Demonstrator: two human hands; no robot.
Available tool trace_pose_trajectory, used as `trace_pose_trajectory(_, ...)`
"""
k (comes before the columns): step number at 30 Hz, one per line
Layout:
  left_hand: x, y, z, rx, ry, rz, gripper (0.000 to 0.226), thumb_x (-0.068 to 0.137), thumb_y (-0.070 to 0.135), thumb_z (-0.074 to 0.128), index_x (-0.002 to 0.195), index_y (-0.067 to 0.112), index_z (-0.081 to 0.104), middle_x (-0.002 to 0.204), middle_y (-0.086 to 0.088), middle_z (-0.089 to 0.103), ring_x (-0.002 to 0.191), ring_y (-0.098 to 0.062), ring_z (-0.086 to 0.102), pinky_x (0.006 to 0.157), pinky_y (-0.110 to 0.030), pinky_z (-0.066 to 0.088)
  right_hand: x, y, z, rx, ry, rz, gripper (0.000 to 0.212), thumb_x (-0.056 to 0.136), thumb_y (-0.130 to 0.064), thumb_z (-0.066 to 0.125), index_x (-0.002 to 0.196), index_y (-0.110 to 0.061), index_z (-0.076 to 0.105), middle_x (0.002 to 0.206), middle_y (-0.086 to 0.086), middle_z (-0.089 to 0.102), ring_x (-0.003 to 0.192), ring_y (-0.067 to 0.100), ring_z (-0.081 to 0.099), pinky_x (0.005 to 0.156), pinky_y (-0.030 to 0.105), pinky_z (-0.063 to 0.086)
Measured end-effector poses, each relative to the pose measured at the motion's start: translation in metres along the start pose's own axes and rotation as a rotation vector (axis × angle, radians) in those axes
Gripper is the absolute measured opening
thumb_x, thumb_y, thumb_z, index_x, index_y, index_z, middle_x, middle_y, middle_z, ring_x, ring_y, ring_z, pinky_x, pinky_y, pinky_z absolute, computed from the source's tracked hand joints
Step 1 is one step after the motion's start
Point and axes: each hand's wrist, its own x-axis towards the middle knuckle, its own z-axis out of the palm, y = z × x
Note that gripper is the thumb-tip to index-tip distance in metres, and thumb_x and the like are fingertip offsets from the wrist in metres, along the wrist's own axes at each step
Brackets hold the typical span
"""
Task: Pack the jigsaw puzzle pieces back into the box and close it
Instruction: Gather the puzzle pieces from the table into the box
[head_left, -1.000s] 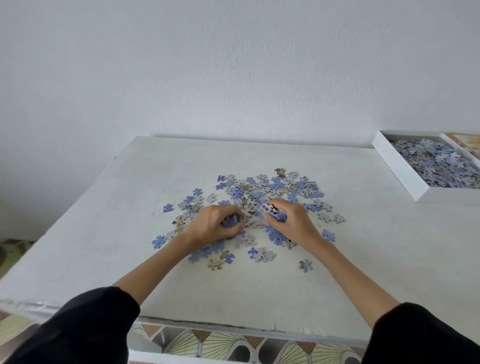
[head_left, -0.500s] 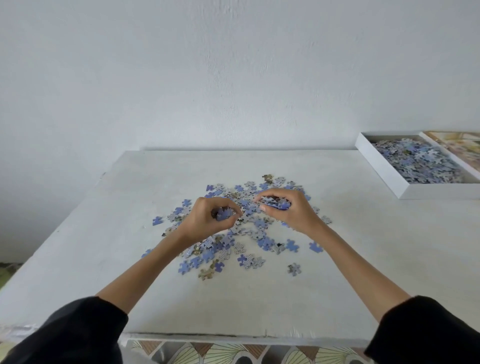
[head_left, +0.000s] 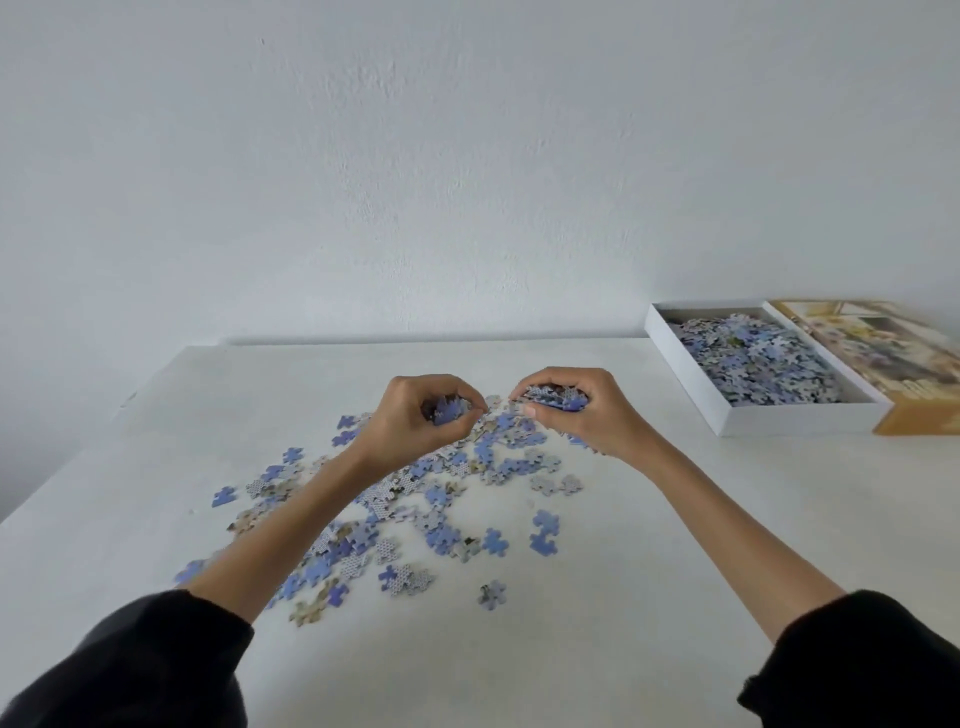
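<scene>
Loose blue and grey jigsaw pieces (head_left: 431, 499) lie scattered across the middle of the white table (head_left: 649, 545). My left hand (head_left: 415, 421) is lifted above the pile, fingers curled round a small handful of pieces. My right hand (head_left: 576, 410) is beside it, also raised, gripping a bigger bunch of pieces. The open white box (head_left: 727, 410) stands at the table's far right, holding a heap of pieces. Its lid (head_left: 883, 353), printed with a picture, lies against the box's right side.
A plain white wall rises behind the table. The table's left edge runs diagonally at the left. Bare tabletop lies between the pile and the box and along the near side.
Both hands have risen from the pile, each carrying gathered pieces. The view has tilted up, so the box and lid show more fully at the right.
</scene>
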Motion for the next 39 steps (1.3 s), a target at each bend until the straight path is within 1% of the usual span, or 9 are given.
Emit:
trace_pose_trajectory(4, 0.037, 0.016, 0.036, -0.036, -0.013, 0.037, 0.004, 0.082, 0.015, 0.067, 0.083, 0.017, 0.071, 0.064, -0.004, 0.062, 0.048, -0.017, 0.041, 0.047, -0.020, 0.033, -0.005, 0.011, -0.045, -0.015, 0.034, 0.008, 0.014, 0.084, -0.006, 0.064, 0.093, -0.014, 0.071, 0.093, -0.004, 0.070, 0.084, 0.020, 0.065, 0.070, 0.024, 0.051)
trace_pose_trajectory(10, 0.103, 0.034, 0.103, -0.082, -0.065, 0.066, 0.005, 0.081, 0.015, 0.067, 0.082, 0.018, 0.071, 0.064, 0.006, 0.059, 0.052, -0.019, 0.041, 0.050, -0.023, 0.035, -0.010, 0.045, -0.121, -0.060, 0.117, 0.022, 0.014, 0.083, -0.008, 0.065, 0.094, -0.015, 0.071, 0.092, -0.005, 0.071, 0.084, 0.028, 0.064, 0.069, 0.037, 0.052)
trace_pose_trajectory(13, 0.137, 0.044, 0.138, -0.109, -0.093, 0.078, 0.007, 0.082, 0.009, 0.067, 0.082, 0.014, 0.071, 0.068, 0.011, 0.062, 0.054, -0.014, 0.045, 0.052, -0.021, 0.036, -0.010, 0.064, -0.164, -0.081, 0.147, 0.027, 0.014, 0.083, -0.006, 0.065, 0.093, -0.012, 0.071, 0.090, -0.003, 0.070, 0.080, 0.021, 0.064, 0.067, 0.023, 0.050)
trace_pose_trajectory(17, 0.178, 0.057, 0.183, -0.142, -0.136, 0.080, 0.007, 0.081, 0.006, 0.067, 0.082, 0.012, 0.071, 0.074, 0.002, 0.066, 0.058, 0.002, 0.050, 0.056, -0.013, 0.037, -0.008, 0.092, -0.220, -0.126, 0.183, 0.038, 0.016, 0.082, -0.009, 0.067, 0.094, -0.019, 0.070, 0.096, -0.008, 0.069, 0.096, 0.006, 0.063, 0.089, 0.021, 0.047)
trace_pose_trajectory(21, 0.213, 0.067, 0.223, -0.147, -0.181, 0.122, 0.008, 0.081, 0.007, 0.068, 0.087, 0.011, 0.072, 0.082, 0.008, 0.068, 0.072, 0.003, 0.062, 0.064, -0.013, 0.046, -0.001, 0.124, -0.266, -0.199, 0.203, 0.059, 0.016, 0.081, -0.010, 0.068, 0.091, -0.022, 0.069, 0.094, -0.012, 0.069, 0.094, -0.002, 0.062, 0.088, 0.015, 0.044)
trace_pose_trajectory(25, 0.244, 0.064, 0.271, -0.068, -0.213, 0.177, 0.009, 0.080, 0.013, 0.067, 0.087, 0.014, 0.072, 0.077, -0.004, 0.071, 0.062, -0.031, 0.060, 0.060, -0.041, 0.048, 0.005, 0.160, -0.300, -0.258, 0.230, 0.104, 0.015, 0.082, -0.019, 0.068, 0.088, -0.033, 0.067, 0.094, -0.014, 0.069, 0.097, 0.003, 0.062, 0.092, 0.031, 0.047)
trace_pose_trajectory(31, 0.267, 0.059, 0.323, 0.161, -0.389, 0.322, 0.018, 0.086, 0.030, 0.060, 0.090, 0.016, 0.071, 0.089, 0.003, 0.066, 0.074, -0.007, 0.056, 0.064, -0.028, 0.049, 0.007, 0.212, -0.318, -0.414, 0.165, 0.214, 0.009, 0.077, -0.049, 0.063, 0.083, -0.053, 0.060, 0.094, -0.014, 0.062, 0.089, 0.005, 0.057, 0.098, 0.050, 0.038)
trace_pose_trajectory(36, 0.260, 0.041, 0.331, 0.344, -0.342, 0.458, 0.032, 0.086, 0.047, 0.049, 0.088, 0.024, 0.070, 0.091, 0.003, 0.060, 0.085, -0.011, 0.051, 0.071, -0.029, 0.040, -0.003, 0.229, -0.322, -0.397, 0.215, 0.220, 0.014, 0.080, -0.043, 0.064, 0.089, -0.032, 0.068, 0.089, -0.011, 0.060, 0.087, 0.011, 0.055, 0.102, 0.038, 0.033)
trace_pose_trajectory(39, 0.255, 0.036, 0.326, 0.331, -0.429, 0.472, 0.029, 0.088, 0.044, 0.051, 0.098, 0.024, 0.068, 0.096, 0.002, 0.059, 0.087, -0.012, 0.050, 0.073, -0.027, 0.041, -0.011, 0.244, -0.319, -0.498, 0.220, 0.246, 0.020, 0.086, -0.040, 0.056, 0.093, -0.027, 0.068, 0.087, -0.003, 0.061, 0.084, 0.012, 0.054, 0.082, 0.031, 0.042)
